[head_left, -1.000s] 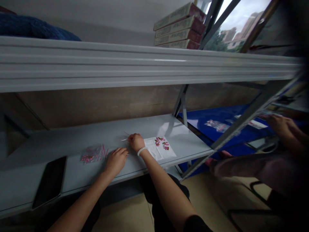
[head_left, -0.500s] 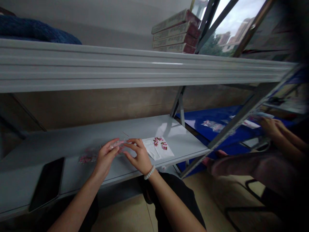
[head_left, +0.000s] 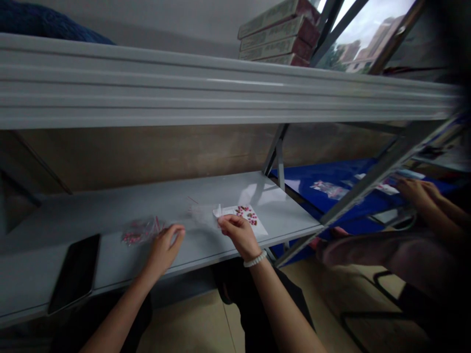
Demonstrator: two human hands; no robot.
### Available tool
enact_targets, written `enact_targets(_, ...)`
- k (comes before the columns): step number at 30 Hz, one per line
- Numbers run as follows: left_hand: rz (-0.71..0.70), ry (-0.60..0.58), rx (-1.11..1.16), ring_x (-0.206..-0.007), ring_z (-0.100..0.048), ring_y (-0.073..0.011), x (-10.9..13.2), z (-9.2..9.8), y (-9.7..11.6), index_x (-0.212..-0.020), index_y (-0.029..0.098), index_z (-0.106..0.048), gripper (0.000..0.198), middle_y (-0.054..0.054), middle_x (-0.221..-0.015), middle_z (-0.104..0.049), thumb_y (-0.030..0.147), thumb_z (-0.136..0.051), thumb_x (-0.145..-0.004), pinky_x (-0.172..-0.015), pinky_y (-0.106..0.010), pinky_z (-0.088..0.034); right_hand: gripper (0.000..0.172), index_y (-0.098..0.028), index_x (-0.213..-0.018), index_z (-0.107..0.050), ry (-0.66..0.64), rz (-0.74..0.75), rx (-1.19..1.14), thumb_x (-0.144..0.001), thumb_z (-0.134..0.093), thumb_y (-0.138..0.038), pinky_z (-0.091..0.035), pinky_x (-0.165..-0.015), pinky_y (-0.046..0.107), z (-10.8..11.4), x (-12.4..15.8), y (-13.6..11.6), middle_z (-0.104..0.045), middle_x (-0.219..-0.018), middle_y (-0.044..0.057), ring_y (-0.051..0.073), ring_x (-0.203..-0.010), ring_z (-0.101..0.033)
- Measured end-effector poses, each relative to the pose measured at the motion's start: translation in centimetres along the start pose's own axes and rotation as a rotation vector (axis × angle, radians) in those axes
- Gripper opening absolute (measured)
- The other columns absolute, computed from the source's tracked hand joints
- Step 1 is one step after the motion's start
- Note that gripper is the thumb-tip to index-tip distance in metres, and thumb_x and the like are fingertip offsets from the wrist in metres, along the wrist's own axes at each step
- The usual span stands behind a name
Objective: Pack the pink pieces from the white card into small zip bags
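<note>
the pink pieces in the clear plastic bag (head_left: 138, 231) are too small to tell, the right hand (head_left: 239, 235) hides part of the white sheet (head_left: 247, 214), and the co-worker's hand (head_left: 414, 192) sits dim near the blurred right edge.

nothing legible, stacked cartons (head_left: 278, 33) (print too blurred)

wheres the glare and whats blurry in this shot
In the head view, glare whitens the grey metal shelf, the window is overexposed, and the right edge falls dark and soft, blurring a co-worker's hand.

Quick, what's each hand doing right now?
Left hand: open, empty, near the pink-filled plastic bag.
Right hand: closed, apparently pinching the white sheet.
</note>
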State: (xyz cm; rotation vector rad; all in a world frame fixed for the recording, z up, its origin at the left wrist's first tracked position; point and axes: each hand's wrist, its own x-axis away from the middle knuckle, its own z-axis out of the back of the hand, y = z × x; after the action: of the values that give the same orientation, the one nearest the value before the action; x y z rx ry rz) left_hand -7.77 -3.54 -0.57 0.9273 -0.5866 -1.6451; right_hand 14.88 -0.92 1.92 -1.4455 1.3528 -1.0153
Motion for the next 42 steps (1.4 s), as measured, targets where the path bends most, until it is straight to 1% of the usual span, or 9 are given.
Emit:
enact_targets(4, -0.254, -0.121, -0.512, -0.112, -0.055, -0.0264, -1.1, -1.8, -0.6, -0.109, 0.022, -0.061, 0.025, -0.009, -0.115, -0.064, 0.033, -0.048, -0.090, -0.097, -0.046, -0.038, 0.026, -0.016, -0.070, -0.071, 0.062, 0.028, -0.079, -0.060, -0.082, -0.037, -0.038, -0.054, 0.023, 1.0, -0.9, -0.1, -0.062, -0.060, -0.001, 0.008, -0.052, -0.048)
enact_targets(9, -0.266, -0.072, -0.607, -0.110, -0.056, -0.0274, -4.2, -2.7, -1.6, -0.107, 0.020, -0.058, 0.021, -0.010, -0.114, -0.064, 0.029, -0.052, -0.088, -0.098, -0.047, -0.038, 0.026, -0.016, -0.071, -0.072, 0.067, -0.001, -0.055, -0.057, -0.083, -0.035, -0.039, -0.055, 0.023, 1.4, -0.8, 0.6, -0.065, -0.060, 0.000, 0.009, -0.054, -0.051)
enact_targets(12, -0.252, -0.029, -0.575, -0.110, -0.057, -0.0262, -5.6, -2.5, -2.5, -0.108, 0.017, -0.056, 0.022, -0.012, -0.115, -0.062, 0.024, -0.050, -0.088, -0.095, -0.042, -0.043, 0.027, -0.016, -0.070, -0.071, 0.062, -0.019, -0.049, -0.055, -0.084, -0.033, -0.040, -0.055, 0.024, 1.2, -0.6, 0.6, -0.066, -0.060, 0.001, 0.010, -0.054, -0.054)
enact_targets(16, -0.220, 0.041, -0.525, -0.110, -0.058, -0.0253, -5.7, -1.7, -3.1, -0.116, 0.014, -0.050, 0.029, -0.015, -0.118, -0.058, 0.018, -0.046, -0.087, -0.091, -0.039, -0.048, 0.024, -0.016, -0.069, -0.069, 0.007, -0.039, -0.046, -0.055, -0.084, -0.031, -0.041, -0.058, 0.024, 0.5, -0.2, 0.3, -0.067, -0.062, 0.001, 0.011, -0.058, -0.057)
enact_targets(20, -0.223, 0.038, -0.483, -0.102, -0.062, -0.0256, -5.3, -1.0, -2.7, -0.104, 0.016, -0.057, 0.025, -0.011, -0.106, -0.065, 0.010, -0.049, -0.081, -0.091, -0.040, -0.049, 0.021, -0.016, -0.069, -0.070, -0.048, -0.038, -0.029, -0.061, -0.081, -0.033, -0.041, -0.058, 0.023, -0.3, -0.2, 0.6, -0.069, -0.068, 0.003, 0.011, -0.061, -0.058)
enact_targets(25, -0.215, 0.172, -0.366, -0.103, -0.061, -0.0226, -3.9, -0.4, 0.4, -0.106, 0.018, -0.055, 0.022, -0.009, -0.106, -0.065, 0.016, -0.049, -0.085, -0.093, -0.039, -0.048, 0.021, -0.016, -0.072, -0.072, -0.063, -0.073, -0.010, -0.065, -0.077, -0.036, -0.041, -0.059, 0.023, -1.8, -0.1, 0.9, -0.068, -0.068, 0.002, 0.011, -0.061, -0.057)
enact_targets(29, -0.100, 0.251, 0.101, -0.088, -0.064, -0.0175, -1.3, -0.3, 3.5, -0.094, 0.019, -0.059, 0.015, -0.004, -0.091, -0.066, 0.031, -0.056, -0.085, -0.080, -0.030, -0.053, 0.019, -0.016, -0.073, -0.072, -0.127, -0.041, 0.052, -0.066, -0.074, -0.033, -0.041, -0.057, 0.023, -3.3, 0.1, 0.8, -0.068, -0.067, 0.002, 0.011, -0.060, -0.057)
enact_targets(35, 0.021, 0.078, 0.325, -0.077, -0.064, -0.0155, -0.1, 0.0, 5.0, -0.083, 0.017, -0.060, 0.018, -0.002, -0.081, -0.065, 0.036, -0.061, -0.082, -0.072, -0.025, -0.052, 0.017, -0.017, -0.066, -0.069, -0.182, 0.123, 0.238, -0.067, -0.075, -0.033, -0.046, -0.067, 0.027, -4.6, 0.4, 0.6, -0.067, -0.067, 0.002, 0.013, -0.065, -0.059)
enact_targets(42, 0.009, -0.130, 0.276, -0.072, -0.058, -0.0135, 0.1, 1.1, 5.4, -0.077, 0.018, -0.056, 0.020, 0.000, -0.074, -0.059, 0.036, -0.057, -0.085, -0.067, -0.023, -0.047, 0.025, -0.017, -0.066, -0.070, -0.370, 0.055, 0.336, -0.067, -0.076, -0.042, -0.044, -0.063, 0.026, -4.4, 0.4, 0.1, -0.067, -0.064, 0.001, 0.014, -0.061, -0.058)
